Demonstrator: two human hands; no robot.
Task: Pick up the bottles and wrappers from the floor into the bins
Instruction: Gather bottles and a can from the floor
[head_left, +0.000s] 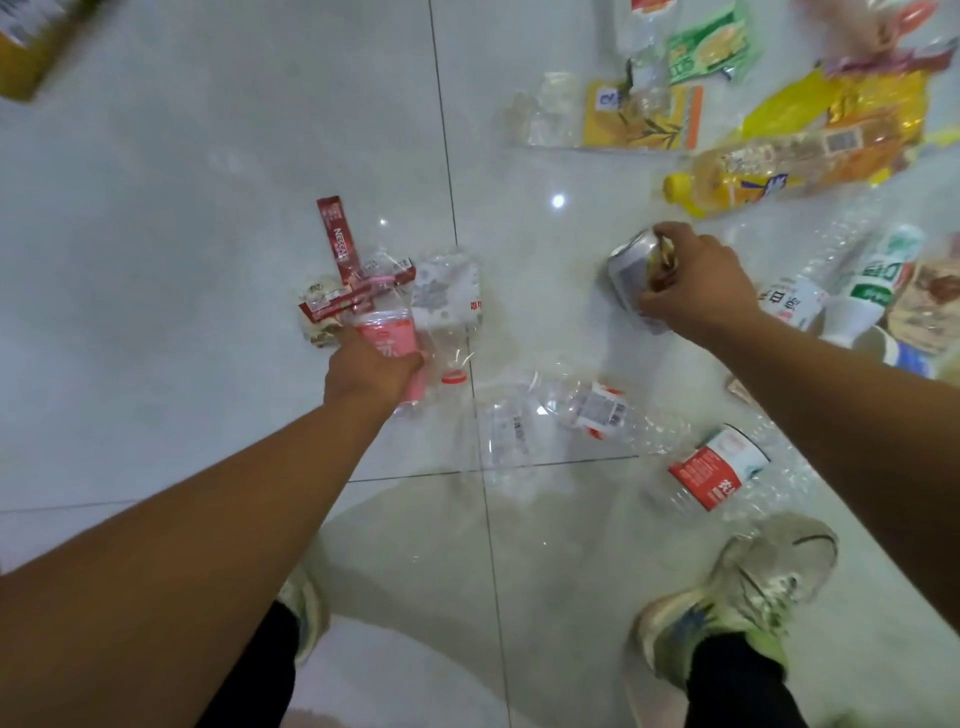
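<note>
Both hands are down at the floor (208, 234), each clamped on one item. The left hand (371, 371) has its fingers wrapped round a pink-label bottle (388, 338), which lies against red stick wrappers (336, 236) and a crumpled clear bottle (447, 296). The right hand (698, 283) is curled over a silver can (628, 273); whether the can is clear of the tile, can't tell. More litter is left: clear bottles (587, 410) between the arms, a red-label bottle (714, 467) near the right shoe, an orange bottle (727, 182) and yellow wrappers (831, 104) further out. No bin clearly in view. To do this step well: lift the pink bottle straight up so the thin wrappers don't drag along, keep a firm grip on the can's slick, dented wall, and avoid kicking the bottles by the feet when turning to the bins.
</note>
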